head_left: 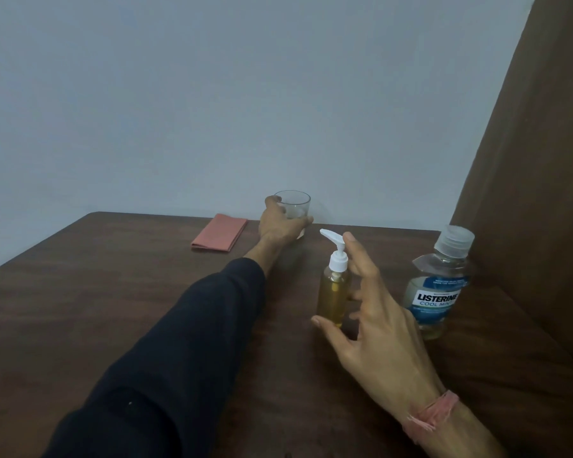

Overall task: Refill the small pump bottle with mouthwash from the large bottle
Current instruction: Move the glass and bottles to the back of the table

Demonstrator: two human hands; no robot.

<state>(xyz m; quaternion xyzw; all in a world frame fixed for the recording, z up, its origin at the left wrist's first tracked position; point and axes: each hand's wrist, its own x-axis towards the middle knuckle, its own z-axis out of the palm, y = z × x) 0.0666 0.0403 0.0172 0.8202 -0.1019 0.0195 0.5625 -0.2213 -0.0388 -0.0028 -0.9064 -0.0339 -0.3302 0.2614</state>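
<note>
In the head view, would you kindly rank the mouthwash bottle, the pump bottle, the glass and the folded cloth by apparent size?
1. Mouthwash bottle
2. Pump bottle
3. Folded cloth and glass: look alike, both farther from the camera, so unranked.

There is one view only, from a wide-angle camera worn on the person's head. It looks forward and down across the dark wooden surface toward a plain pale wall that fills the upper half of the frame. The horizon is tilted: the far edge of the surface slopes down to the right. The camera sits close, so both forearms enter from the bottom edge, the left hand reaching to the far side and the right hand large in the near foreground. A brown panel closes the right edge.
</note>
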